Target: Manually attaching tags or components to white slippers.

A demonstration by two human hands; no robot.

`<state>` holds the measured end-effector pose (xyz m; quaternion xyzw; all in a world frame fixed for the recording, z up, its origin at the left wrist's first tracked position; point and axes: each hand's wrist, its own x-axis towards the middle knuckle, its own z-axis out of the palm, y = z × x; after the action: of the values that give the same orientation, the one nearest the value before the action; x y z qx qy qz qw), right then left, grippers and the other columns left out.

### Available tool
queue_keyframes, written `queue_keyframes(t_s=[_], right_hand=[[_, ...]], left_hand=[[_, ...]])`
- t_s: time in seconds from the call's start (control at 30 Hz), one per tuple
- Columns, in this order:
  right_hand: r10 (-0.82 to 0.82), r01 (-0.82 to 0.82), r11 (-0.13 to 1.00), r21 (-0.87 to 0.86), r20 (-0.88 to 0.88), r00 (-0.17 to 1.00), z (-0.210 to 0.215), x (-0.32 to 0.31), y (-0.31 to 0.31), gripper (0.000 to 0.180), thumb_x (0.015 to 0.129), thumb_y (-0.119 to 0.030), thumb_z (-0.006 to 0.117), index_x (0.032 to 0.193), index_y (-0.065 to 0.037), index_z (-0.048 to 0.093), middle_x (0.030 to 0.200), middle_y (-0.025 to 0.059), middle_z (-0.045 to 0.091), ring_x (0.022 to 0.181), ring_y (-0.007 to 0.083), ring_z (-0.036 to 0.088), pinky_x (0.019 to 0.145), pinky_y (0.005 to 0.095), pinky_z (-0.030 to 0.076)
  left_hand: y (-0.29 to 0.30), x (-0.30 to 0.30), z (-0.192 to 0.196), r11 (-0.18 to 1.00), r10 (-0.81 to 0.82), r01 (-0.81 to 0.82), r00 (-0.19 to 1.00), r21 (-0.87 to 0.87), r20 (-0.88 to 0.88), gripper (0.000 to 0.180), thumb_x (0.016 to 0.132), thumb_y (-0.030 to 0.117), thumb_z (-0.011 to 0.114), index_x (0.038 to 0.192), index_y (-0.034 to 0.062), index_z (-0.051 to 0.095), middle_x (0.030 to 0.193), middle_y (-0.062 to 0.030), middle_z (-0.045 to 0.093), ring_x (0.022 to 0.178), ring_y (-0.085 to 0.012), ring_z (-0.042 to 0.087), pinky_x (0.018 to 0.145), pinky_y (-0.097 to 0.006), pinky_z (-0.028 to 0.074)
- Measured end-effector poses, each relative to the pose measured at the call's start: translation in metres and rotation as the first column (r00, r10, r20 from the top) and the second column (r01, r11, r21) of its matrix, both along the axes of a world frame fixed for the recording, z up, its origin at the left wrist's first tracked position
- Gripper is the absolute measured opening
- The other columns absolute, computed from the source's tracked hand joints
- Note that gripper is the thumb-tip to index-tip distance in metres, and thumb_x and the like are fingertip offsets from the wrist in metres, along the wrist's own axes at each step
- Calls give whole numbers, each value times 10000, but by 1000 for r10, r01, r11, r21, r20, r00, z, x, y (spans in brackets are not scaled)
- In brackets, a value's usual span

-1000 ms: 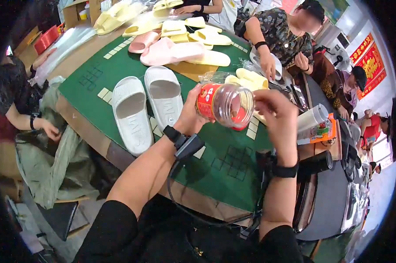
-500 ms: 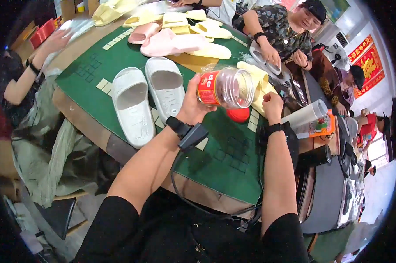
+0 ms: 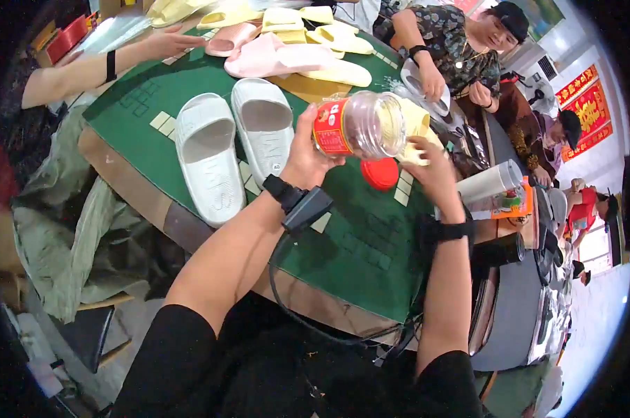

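Clear jar [image 3: 360, 125] with red label, red lid [image 3: 380, 173], green table [image 3: 357, 244], white slippers [image 3: 207, 164], pale yellow slippers [image 3: 329, 42]

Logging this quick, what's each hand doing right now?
Left hand: closed around the clear plastic jar, held on its side.
Right hand: open, fingers at the jar's mouth, holding nothing visible.

Green-topped table [image 3: 371, 244], red wall hangings [image 3: 588, 104], pale floor [image 3: 594, 334].
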<state>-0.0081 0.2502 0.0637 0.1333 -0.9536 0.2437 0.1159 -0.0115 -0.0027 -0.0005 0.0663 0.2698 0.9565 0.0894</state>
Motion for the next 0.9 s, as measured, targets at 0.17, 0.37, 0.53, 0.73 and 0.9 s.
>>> queue_keyframes(t_s=[0.17, 0.37, 0.53, 0.73, 0.9], right_hand=[[288, -277, 917, 289, 4, 958, -35, 6, -19, 709, 656, -306, 830, 1277, -109, 549, 1219, 187, 554, 1099, 418, 518, 964, 477, 437], [150, -186, 931, 313, 136, 979, -33, 7, -13, 743, 651, -171, 834, 1329, -141, 531, 1317, 156, 496, 1152, 411, 481, 1011, 473, 393], [264, -274, 918, 286, 73, 962, -40, -10, -12, 770, 620, -224, 863, 1305, -125, 524, 1342, 166, 489, 1163, 424, 488, 1000, 493, 420], [233, -226, 972, -58, 192, 953, -7, -12, 1, 715, 642, -190, 838, 1282, -64, 545, 1214, 168, 588, 1112, 328, 555, 992, 404, 439], [263, -180, 837, -517, 91, 960, 56, 19, -11, 724, 706, -95, 800, 1358, -89, 486, 1319, 89, 518, 1181, 215, 526, 902, 354, 511]], left_hand=[[7, -4, -3, 1000, 16, -16, 1000, 8, 7, 505, 955, 585, 401, 1222, 184, 552, 1029, 3, 667, 829, -161, 643, 598, -325, 508], [7, 1, -1, 1000, 1, -1, 1000, 2, -25, 505, 959, 581, 399, 1232, 183, 547, 1031, 6, 668, 824, -156, 646, 587, -314, 517], [10, 2, 2, 1000, -21, 22, 997, 11, -71, 517, 950, 593, 412, 1249, 192, 542, 1034, 15, 666, 831, -152, 642, 594, -316, 506], [9, 3, 6, 998, -45, 43, 998, -49, -41, 497, 942, 600, 420, 1219, 208, 549, 1019, 31, 664, 814, -142, 635, 619, -313, 489], [6, 6, 10, 987, 8, -4, 1000, -158, 19, 491, 947, 604, 409, 1201, 208, 549, 978, 19, 656, 814, -132, 628, 607, -294, 456]])
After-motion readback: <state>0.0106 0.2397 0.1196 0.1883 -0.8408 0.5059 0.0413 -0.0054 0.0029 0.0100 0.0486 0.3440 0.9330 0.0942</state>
